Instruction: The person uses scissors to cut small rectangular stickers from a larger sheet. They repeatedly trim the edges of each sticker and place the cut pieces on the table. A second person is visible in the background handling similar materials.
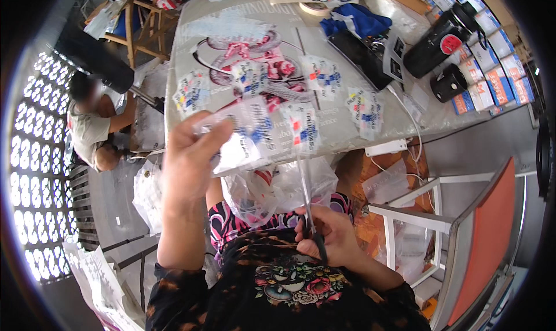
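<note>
My left hand [191,157] grips a few clear printed plastic pieces [249,135] above the table's front edge. Over my lap, my right hand [332,239] holds a pair of scissors [305,187] by its black handles, the blades pointing away towards the table and looking closed. Several small piles of printed clear plastic lie on the table, among them one at the left [191,92], one near the middle [299,127], one behind it [322,75] and one at the right [367,111]. A clear plastic bag [278,183] rests across my lap.
On the covered table [339,135] lie a smartphone [360,59], a blue cloth [356,20], a roll of tape [315,8] and a black bottle [438,40]. Small boxes [495,83] stand stacked at the right. A chair [482,244] is beside me; another person [93,127] sits at the left.
</note>
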The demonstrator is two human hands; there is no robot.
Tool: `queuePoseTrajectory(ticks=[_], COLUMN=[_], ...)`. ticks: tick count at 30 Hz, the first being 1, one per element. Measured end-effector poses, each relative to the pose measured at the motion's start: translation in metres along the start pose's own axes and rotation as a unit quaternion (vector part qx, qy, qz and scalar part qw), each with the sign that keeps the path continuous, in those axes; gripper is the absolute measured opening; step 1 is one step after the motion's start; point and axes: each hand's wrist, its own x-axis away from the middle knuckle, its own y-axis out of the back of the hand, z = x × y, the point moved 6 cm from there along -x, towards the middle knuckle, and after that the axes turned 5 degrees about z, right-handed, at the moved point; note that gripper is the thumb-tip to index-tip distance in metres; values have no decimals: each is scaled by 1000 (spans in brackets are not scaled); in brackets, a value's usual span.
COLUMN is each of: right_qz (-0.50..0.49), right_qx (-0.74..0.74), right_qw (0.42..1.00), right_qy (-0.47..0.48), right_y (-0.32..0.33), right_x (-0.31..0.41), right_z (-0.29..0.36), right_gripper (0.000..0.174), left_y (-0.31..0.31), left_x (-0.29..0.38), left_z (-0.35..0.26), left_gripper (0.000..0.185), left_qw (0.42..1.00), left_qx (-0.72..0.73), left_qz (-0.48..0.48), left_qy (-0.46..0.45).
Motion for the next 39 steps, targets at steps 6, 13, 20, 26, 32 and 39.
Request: queuePoseTrajectory(ticks=[6, 13, 20, 26, 32, 39], right_qz=[39, 49, 51, 45, 48, 87], right_qx=[26, 4, -4, 37, 1, 47], right_qw=[999, 999, 999, 998, 999, 995], right_qy=[14, 9, 17, 30, 22, 15], right_y=[-18, -27, -32, -35, -43, -55], right_x=[-18, -31, -36, -42, -46, -48], right_z=[4, 3, 1, -4, -11, -21], right_gripper=[65, 61, 57, 53, 49, 50], left_y=[-23, -12, -1, 4, 16, 30], left_x=[7, 13, 14, 17, 32, 62], left_z=[13, 13, 18, 17, 25, 35], left_gripper=[21, 17, 16, 17, 19, 19], left_qw=[997, 996, 997, 998, 991, 988], left_qx=[48, -63, -58, -41, -87, -77], left_qz=[41, 14, 11, -10, -25, -62], left_qy=[32, 54, 44, 44, 99, 116])
